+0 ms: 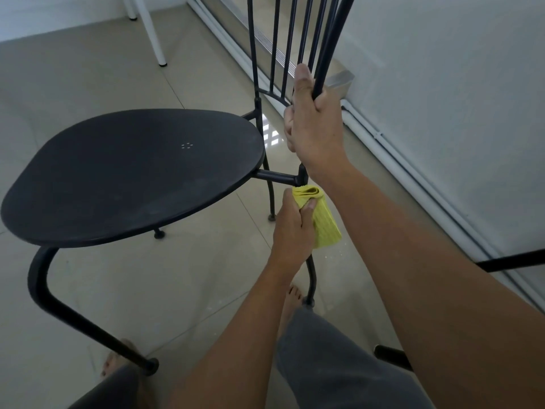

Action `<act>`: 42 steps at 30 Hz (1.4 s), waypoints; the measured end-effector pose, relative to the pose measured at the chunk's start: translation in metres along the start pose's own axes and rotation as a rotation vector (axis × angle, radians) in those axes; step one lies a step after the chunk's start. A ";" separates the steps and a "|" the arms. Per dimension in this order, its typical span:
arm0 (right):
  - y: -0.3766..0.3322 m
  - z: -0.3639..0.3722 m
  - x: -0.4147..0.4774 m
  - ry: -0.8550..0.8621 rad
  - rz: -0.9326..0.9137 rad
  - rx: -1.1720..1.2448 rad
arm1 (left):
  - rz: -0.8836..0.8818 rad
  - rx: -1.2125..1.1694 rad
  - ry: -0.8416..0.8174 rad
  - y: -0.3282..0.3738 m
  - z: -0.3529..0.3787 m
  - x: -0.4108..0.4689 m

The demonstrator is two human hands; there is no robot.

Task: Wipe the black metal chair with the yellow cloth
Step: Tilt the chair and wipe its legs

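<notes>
Left hand (pixel 290 224) curled tight round folded yellow cloth (pixel 324 228), cloth wrapped against rear leg of black metal chair (pixel 132 175), just below seat bracket. Right hand (pixel 315 122) gripping outer backrest upright above seat level, thumb lying up along rod. Chair standing on pale tiled floor (pixel 88 84), near white wall (pixel 457 84). White table leg (pixel 153 33) behind seat, well apart.

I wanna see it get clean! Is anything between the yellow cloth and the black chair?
Nothing visible is. The left hand holds the yellow cloth right against a back leg of the black chair, just under the seat. The right hand grips a backrest bar higher up, out of the way.
</notes>
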State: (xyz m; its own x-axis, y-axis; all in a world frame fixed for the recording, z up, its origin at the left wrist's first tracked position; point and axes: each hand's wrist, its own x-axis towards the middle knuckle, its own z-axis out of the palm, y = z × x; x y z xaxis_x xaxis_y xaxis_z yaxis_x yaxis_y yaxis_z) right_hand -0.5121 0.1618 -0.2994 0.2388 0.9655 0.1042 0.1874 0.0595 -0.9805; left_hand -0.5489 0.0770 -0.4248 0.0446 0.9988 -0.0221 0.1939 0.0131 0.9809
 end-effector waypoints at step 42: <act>0.004 0.008 0.017 0.029 -0.004 -0.046 | -0.437 0.098 -0.150 -0.099 0.056 -0.059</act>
State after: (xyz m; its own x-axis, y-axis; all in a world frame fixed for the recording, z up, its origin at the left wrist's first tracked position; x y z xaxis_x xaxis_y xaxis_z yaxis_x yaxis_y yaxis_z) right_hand -0.5146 0.1801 -0.3028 0.2656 0.9573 0.1140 0.2320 0.0513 -0.9714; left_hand -0.5162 0.0140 -0.5313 0.0783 0.8826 -0.4635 0.3174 0.4186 0.8509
